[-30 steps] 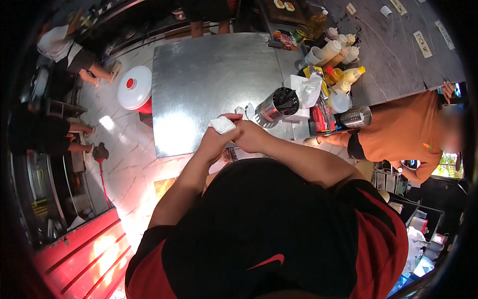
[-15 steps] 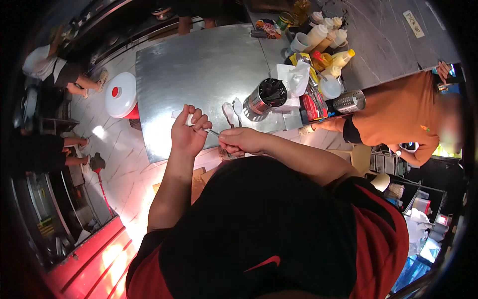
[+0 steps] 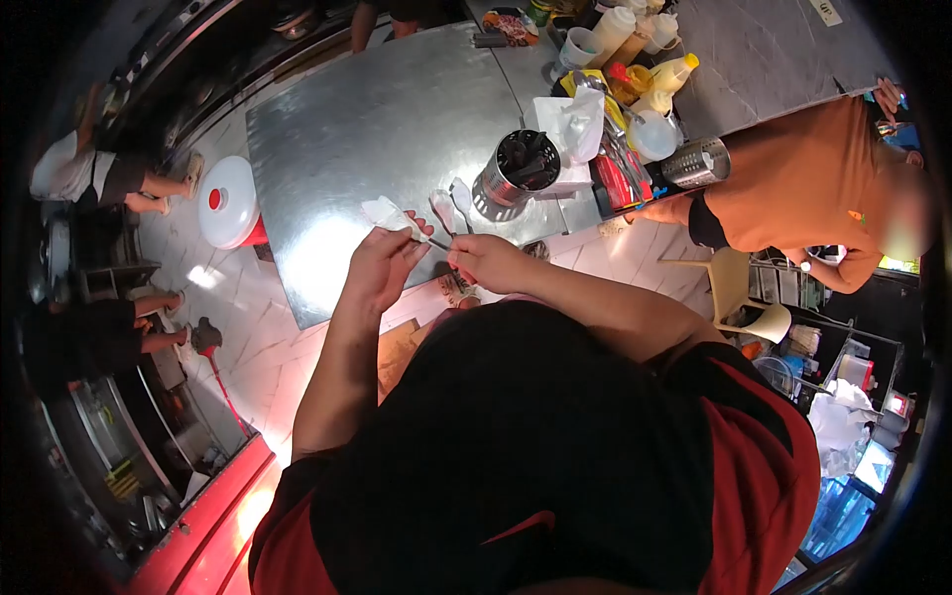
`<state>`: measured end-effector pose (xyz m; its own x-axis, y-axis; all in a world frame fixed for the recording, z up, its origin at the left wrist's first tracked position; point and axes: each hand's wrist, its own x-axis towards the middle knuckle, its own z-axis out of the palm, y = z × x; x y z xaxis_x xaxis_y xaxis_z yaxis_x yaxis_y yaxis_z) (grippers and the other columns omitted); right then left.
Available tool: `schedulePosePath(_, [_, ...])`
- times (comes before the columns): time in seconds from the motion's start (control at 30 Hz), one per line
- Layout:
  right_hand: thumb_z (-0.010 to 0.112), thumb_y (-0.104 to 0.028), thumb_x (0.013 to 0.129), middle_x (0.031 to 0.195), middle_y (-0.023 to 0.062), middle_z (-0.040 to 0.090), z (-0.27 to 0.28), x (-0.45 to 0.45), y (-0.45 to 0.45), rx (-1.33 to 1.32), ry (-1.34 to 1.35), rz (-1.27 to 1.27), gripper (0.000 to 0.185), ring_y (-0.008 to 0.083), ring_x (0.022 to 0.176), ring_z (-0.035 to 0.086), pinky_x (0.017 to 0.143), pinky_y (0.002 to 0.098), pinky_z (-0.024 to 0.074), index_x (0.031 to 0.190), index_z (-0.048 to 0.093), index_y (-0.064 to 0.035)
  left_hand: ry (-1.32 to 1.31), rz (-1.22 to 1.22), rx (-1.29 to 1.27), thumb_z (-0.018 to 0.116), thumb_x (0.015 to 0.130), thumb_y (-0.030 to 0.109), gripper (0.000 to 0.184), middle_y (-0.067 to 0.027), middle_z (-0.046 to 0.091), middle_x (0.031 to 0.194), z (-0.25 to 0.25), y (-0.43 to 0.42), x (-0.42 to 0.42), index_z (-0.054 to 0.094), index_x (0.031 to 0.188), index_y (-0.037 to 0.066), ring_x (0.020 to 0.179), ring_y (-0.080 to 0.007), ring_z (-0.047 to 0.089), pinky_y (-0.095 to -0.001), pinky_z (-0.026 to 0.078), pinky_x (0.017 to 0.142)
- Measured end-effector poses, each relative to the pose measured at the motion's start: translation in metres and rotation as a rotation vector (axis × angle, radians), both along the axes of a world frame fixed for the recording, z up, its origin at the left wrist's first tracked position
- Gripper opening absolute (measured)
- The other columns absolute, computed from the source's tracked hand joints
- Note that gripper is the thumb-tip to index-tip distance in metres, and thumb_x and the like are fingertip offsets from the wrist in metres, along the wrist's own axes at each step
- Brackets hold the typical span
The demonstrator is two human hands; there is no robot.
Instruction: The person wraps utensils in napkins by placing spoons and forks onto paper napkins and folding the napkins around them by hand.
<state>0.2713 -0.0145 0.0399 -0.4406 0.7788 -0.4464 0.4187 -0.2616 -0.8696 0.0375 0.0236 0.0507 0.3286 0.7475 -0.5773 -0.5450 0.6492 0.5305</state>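
While the half-curled left hand (image 3: 382, 266) pinches a tissue (image 3: 382, 211), left of the cup (image 3: 501, 190), a utensil (image 3: 437, 244) slants rightward from it, probably light, stiff and slick, best held by its handle; the tissue looks soft and tearable. Two spoons (image 3: 460, 195) lie just left of the cup. Closed on the utensil's end, the right hand (image 3: 488, 261) sits on the cup's near side.

Can't ID the utensil (image 3: 437, 244) below-left of the perforated cutlery holder (image 3: 499, 192) tbh, one end's lost around the napkin (image 3: 383, 211) and left hand (image 3: 383, 266), other's inside the right hand (image 3: 488, 260).
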Motion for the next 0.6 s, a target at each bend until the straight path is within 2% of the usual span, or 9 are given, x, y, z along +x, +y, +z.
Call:
schedulePosePath(0.07, [0.059,-0.033,0.112,0.080,0.0111,0.067,-0.016,0.006,-0.006,0.186,-0.097,0.004,0.031,0.0267,0.074,0.067,0.072,0.0424,0.0528,0.104,0.067,-0.0041,0.005,-0.107,0.051,0.062,0.109,0.007,0.017,-0.0119,0.073,0.108,-0.024,-0.001,-0.005,0.066,0.121,-0.005,0.113,-0.0266,0.074,-0.0408,0.060,0.104])
schedulePosePath(0.1, [0.060,-0.033,0.111,0.081,0.0142,0.068,-0.015,0.008,-0.009,0.221,-0.115,-0.005,0.030,0.0323,0.077,0.069,0.073,0.0456,0.0534,0.103,0.067,-0.0045,0.014,-0.112,0.016,0.066,0.108,0.006,0.012,-0.0120,0.073,0.107,-0.024,-0.002,-0.001,0.066,0.113,-0.006,0.107,-0.0258,0.074,-0.0375,0.062,0.098])
schedulePosePath(0.17, [0.062,-0.033,0.109,0.083,0.0204,0.071,-0.012,0.011,-0.014,0.292,-0.151,-0.021,0.029,0.0436,0.083,0.071,0.077,0.0519,0.0548,0.102,0.068,-0.0052,0.078,-0.072,-0.001,0.069,0.107,0.005,0.008,-0.0118,0.072,0.104,-0.040,-0.004,0.001,0.065,0.107,-0.003,0.103,-0.0244,0.074,-0.0365,0.063,0.097])
schedulePosePath(0.3, [0.062,-0.032,0.108,0.086,0.0220,0.072,-0.007,0.017,-0.016,0.322,-0.188,-0.003,0.026,0.0454,0.086,0.072,0.077,0.0533,0.0551,0.105,0.069,-0.0067,0.109,-0.060,-0.024,0.073,0.104,0.003,0.011,-0.0108,0.071,0.101,-0.051,-0.004,0.004,0.063,0.099,0.002,0.095,-0.0215,0.073,-0.0350,0.063,0.096])
schedulePosePath(0.37, [0.062,-0.031,0.109,0.087,0.0216,0.073,-0.005,0.020,-0.015,0.334,-0.204,0.015,0.025,0.0459,0.086,0.072,0.076,0.0541,0.0554,0.106,0.069,-0.0077,0.147,-0.080,-0.026,0.073,0.104,0.004,0.010,-0.0105,0.071,0.102,-0.056,0.000,0.005,0.064,0.101,0.002,0.095,-0.0212,0.072,-0.0348,0.063,0.096])
schedulePosePath(0.6, [0.062,-0.024,0.104,0.084,0.0202,0.074,0.002,0.023,-0.006,0.616,-0.586,0.216,0.027,0.0441,0.079,0.075,0.069,0.0554,0.0596,0.124,0.064,-0.0071,0.079,0.013,-0.061,0.073,0.103,0.002,0.008,-0.0094,0.071,0.104,-0.043,0.009,0.026,0.066,0.107,0.001,0.093,-0.0205,0.071,-0.0344,0.062,0.093])
